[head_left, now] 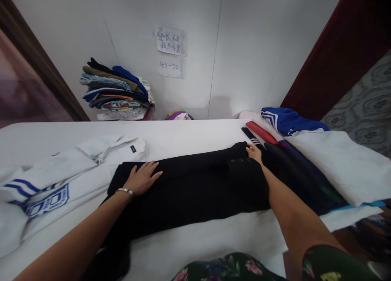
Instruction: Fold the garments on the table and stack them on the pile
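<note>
A long black jacket (pixel 189 187) lies folded into a wide strip across the white table, with a few dark buttons near its right end. One part of it hangs down at the lower left, toward the table's front edge. My left hand (pixel 143 178), with a bracelet at the wrist, rests flat on the jacket's left end, fingers spread. At the far right corner my right hand (pixel 254 152) is closed, its thumb and fingers pinching the black cloth. Left of the jacket, a white jacket (pixel 82 163) with blue stripes and lettering is laid out loosely.
Folded clothes (pixel 117 91) form a tall pile by the back wall at left. On the right, a heap holds a white garment (pixel 339 163), blue clothing (pixel 293 120) and a red piece (pixel 262 132). Handwritten papers (pixel 171 49) are stuck to the wall above the white table (pixel 195 136).
</note>
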The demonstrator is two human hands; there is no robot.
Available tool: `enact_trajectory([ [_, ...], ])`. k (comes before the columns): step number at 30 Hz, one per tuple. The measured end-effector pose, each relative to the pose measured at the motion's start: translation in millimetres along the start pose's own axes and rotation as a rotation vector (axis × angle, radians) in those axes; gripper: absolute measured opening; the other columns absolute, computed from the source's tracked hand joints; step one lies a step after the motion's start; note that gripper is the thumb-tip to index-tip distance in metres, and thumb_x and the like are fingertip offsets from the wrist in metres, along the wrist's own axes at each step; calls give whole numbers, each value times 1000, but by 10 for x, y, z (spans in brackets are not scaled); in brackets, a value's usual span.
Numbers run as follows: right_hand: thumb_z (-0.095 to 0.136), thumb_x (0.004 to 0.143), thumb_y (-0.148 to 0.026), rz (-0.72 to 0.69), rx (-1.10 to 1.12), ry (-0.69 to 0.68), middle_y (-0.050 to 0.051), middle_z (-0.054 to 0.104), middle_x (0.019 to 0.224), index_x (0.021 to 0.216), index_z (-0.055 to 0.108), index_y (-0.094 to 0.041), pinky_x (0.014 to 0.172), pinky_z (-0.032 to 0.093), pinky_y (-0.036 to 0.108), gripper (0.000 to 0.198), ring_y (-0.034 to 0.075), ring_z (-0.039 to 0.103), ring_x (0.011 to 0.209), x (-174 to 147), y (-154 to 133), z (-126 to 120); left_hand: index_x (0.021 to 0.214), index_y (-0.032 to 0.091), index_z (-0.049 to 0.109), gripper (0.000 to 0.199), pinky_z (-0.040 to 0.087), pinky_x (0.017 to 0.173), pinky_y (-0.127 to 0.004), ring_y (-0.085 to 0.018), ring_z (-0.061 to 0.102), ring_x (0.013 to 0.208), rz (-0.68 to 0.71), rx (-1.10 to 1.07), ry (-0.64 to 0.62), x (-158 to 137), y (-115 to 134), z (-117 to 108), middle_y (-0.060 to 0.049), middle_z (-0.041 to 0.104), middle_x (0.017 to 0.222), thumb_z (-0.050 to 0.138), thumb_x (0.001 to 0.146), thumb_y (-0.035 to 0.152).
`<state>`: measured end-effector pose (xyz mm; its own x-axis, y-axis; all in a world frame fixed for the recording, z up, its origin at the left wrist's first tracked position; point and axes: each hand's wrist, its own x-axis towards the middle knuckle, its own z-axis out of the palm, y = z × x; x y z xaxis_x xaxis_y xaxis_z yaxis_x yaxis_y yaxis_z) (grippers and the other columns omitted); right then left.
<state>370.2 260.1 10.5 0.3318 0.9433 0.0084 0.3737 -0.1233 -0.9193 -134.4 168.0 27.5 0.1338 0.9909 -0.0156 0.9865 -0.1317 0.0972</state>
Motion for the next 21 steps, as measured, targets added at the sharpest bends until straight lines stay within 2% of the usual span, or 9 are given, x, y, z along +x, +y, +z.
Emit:
enact_trajectory([
  [4,61,70,-38,-4,-73,95,-1,63,69,116,62,-17,71,49,29,50,17,59,71,-53,-51,16,141,21,41,58,18,110,-60,-30,27,140,-20,-8,-97,-26,55,23,-9,33,151,30,91,48],
  [9,69,67,-23,31,-93,6,3,68,82,109,67,-18,78,50,32,42,19,63,81,-151,-342,-105,143,20,37,60,16,112,-58,-28,23,141,-41,8,-121,-26,77,-13,-9,30,152,27,91,49],
  [12,68,74,-31,16,-65,-51,6,68,108,112,66,-22,84,50,32,39,21,62,100,-313,-538,-232,144,20,35,61,15,112,-58,-27,21,142,-42,25,-133,-28,83,-20,-9,28,153,25,92,49],
  [15,59,83,-46,-70,63,-148,3,61,127,119,62,-29,95,46,32,40,20,55,117,-606,-601,-351,144,20,35,61,15,112,-58,-27,21,142,-41,15,-131,-33,94,-19,-9,27,153,25,91,49],
  [18,51,85,-58,-97,195,-322,3,64,124,116,65,-28,103,41,37,46,22,56,118,-968,-468,-454,143,19,37,60,16,112,-58,-28,23,142,-44,-3,-117,-35,91,-12,-9,30,152,28,91,48],
  [19,50,85,-60,-99,219,-350,3,65,122,115,66,-27,104,41,38,47,23,57,117,-1082,-393,-487,143,19,37,60,16,112,-59,-29,23,141,-43,-7,-113,-31,82,-9,-9,30,152,29,90,47],
  [21,52,83,-61,-124,238,-320,3,66,119,113,67,-27,105,40,39,48,23,58,114,-1281,-241,-559,143,19,38,60,16,111,-59,-29,24,141,-41,-12,-114,-13,58,-12,-9,31,152,30,90,47],
])
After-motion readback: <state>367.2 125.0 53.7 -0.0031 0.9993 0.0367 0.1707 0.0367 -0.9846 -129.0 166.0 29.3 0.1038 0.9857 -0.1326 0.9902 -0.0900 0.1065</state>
